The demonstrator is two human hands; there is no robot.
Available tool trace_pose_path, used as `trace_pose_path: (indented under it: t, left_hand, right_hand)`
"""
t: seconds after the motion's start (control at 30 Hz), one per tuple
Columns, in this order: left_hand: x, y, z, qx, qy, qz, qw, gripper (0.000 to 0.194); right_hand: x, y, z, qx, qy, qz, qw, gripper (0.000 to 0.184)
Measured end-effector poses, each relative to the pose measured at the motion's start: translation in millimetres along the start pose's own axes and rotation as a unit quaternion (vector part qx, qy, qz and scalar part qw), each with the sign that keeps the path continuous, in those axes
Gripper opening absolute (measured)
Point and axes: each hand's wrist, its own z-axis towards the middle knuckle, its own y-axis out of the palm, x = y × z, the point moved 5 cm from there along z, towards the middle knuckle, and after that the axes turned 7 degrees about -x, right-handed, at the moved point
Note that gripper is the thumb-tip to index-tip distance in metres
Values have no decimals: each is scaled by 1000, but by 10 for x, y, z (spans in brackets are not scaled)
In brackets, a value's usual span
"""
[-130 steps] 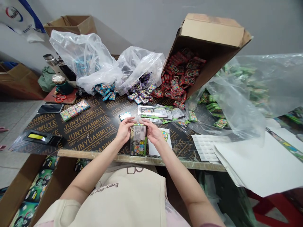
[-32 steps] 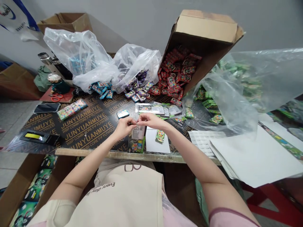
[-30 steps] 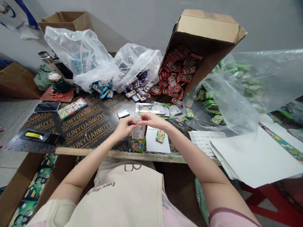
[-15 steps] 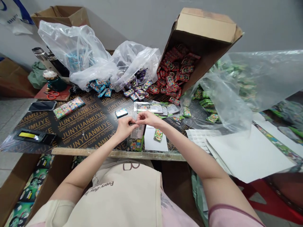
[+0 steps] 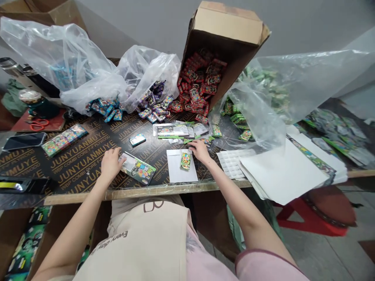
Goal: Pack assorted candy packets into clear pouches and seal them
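My left hand (image 5: 112,164) rests at the left end of a flat printed package (image 5: 140,168) with a clear window, its thumb at the package edge and its fingers loosely stretched. My right hand (image 5: 200,151) reaches over the top right corner of a white sheet (image 5: 175,168), fingers slightly apart with nothing visible between them. On that sheet lies a small green packet (image 5: 185,160), just below the right fingertips. Beyond the hands are a small blue packet (image 5: 137,139) and several overlapping clear-windowed pouches (image 5: 172,130).
Loose blue (image 5: 109,111), purple (image 5: 156,109) and red packets (image 5: 195,95) spill from plastic bags and a tilted carton (image 5: 228,23). Green packets (image 5: 238,119) lie under plastic at right. White sheets (image 5: 266,168) overhang the front edge. A phone (image 5: 25,141) and scissors (image 5: 38,124) lie left.
My hands, earlier together at the centre over the package, are now apart. The left one and the package have shifted left, the package now lying slanted; the right is by the white sheet. The view has shifted right.
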Motion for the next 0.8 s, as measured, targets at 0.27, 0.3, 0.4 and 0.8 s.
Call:
trace_pose_path:
  t: [0.27, 0.3, 0.4, 0.8]
  left_hand:
    - [822, 740, -210, -323, 303, 101, 891, 80]
    - [859, 777, -206, -332, 306, 112, 885, 81]
    - [908, 746, -151, -349, 296, 115, 882, 69]
    - [856, -151, 82, 1, 170, -352, 920, 15]
  right_hand:
    - [70, 202, -208, 37, -34, -18, 999, 19]
    - [57, 206, -228, 40, -41, -15, 998, 19]
    - [34, 222, -289, 46, -53, 5, 998, 20]
    - [37, -24, -188, 154, 42, 193, 968, 19]
